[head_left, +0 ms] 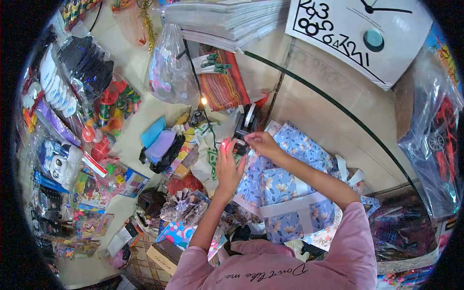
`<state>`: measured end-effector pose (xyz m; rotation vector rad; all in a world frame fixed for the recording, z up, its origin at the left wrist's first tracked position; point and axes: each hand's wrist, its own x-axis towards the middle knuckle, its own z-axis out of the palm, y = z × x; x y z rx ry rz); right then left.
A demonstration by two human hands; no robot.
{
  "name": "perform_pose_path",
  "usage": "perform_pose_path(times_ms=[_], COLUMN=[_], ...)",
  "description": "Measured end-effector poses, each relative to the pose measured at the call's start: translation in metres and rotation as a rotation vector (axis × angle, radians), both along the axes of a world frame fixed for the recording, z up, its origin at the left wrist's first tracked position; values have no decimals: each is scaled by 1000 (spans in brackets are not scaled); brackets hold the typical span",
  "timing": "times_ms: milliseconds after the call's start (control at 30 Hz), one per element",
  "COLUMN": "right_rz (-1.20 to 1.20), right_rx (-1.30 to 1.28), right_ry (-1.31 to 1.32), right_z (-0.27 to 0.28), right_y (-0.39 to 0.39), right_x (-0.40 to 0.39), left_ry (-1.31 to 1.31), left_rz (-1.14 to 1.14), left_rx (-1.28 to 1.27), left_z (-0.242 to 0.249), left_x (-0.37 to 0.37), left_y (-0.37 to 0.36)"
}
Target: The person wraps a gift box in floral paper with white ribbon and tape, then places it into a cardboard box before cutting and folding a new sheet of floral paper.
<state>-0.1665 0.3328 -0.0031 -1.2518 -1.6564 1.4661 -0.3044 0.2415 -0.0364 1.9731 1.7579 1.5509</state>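
Note:
A black tape dispenser (247, 121) with a pale roll of tape stands on the counter ahead of me. At its near end my right hand (264, 144) is closed in a pinch; whatever lies between the fingertips is too small to make out. My left hand (228, 166) is just left of the dispenser, fingers stretched out and thumb apart, with a red glow on a fingertip. Under my right forearm sits a box wrapped in blue floral paper (280, 186) with white bands across it. More of the same blue floral paper (297, 140) shows behind it.
A curved dark-edged glass pane (333, 99) arcs across the right side. Stacked white paper (227, 24) and a large clock (357, 38) stand at the back. A cable with a small lit bulb (204, 101) hangs near my hands. Bagged goods (87, 63) crowd the left.

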Motion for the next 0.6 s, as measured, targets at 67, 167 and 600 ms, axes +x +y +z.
perform_pose_path(times_ms=[67, 167, 600], right_rz=[8, -27, 14], right_rx=[-107, -223, -150], right_ry=[30, -22, 43], right_z=[3, -2, 9], right_y=[4, 12, -29], right_x=[2, -1, -11], left_ry=[-25, -61, -130], left_rz=[18, 21, -4], left_rx=[1, -17, -5], left_z=[-12, -14, -25], left_x=[1, -1, 1], left_y=[7, 12, 15])
